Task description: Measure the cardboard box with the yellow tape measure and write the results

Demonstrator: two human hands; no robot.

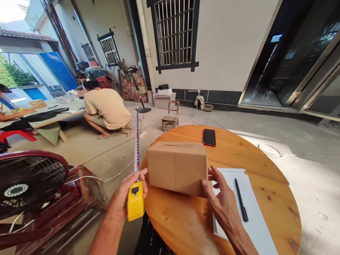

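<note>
My left hand [134,187] is closed around a yellow tape measure [135,205], left of the table. Its white blade [136,141] is drawn out and points up and away, with black and red marks. A closed brown cardboard box [176,170] rests on the round wooden table [186,223]. At the box's right end is my right hand [219,189], thumb on the front face and fingers curled around the side. Under that hand lies white paper [255,219] with a black pen [241,200] on it.
A phone [209,137] lies behind the box. Left of me stands a dark red fan [32,191]. A small wooden chair [170,117] and a standing fan [131,81] are farther off. A crouching person [106,106] is by a long table [61,109]. Cables [114,177] cross the floor.
</note>
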